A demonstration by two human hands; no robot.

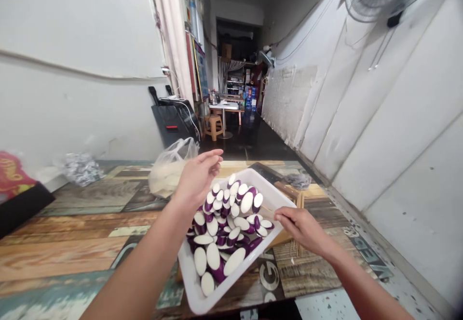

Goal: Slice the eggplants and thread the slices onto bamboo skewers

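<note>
A white rectangular tray (195,293) lies on the wooden table, heaped with several purple-skinned eggplant slices (224,228). My left hand (197,178) hovers over the tray's far left side, fingers loosely together and stretched forward, with nothing visible in them. My right hand (302,228) rests at the tray's right rim, fingers pinched on a thin wooden skewer (269,210) that points toward the slices.
A clear plastic bag (170,168) lies just behind the tray. Bundled wooden skewers (294,194) and a grey cloth (298,180) lie right of it. A red package (12,175) and crumpled foil (81,168) lie at far left. The white wall runs close on the right.
</note>
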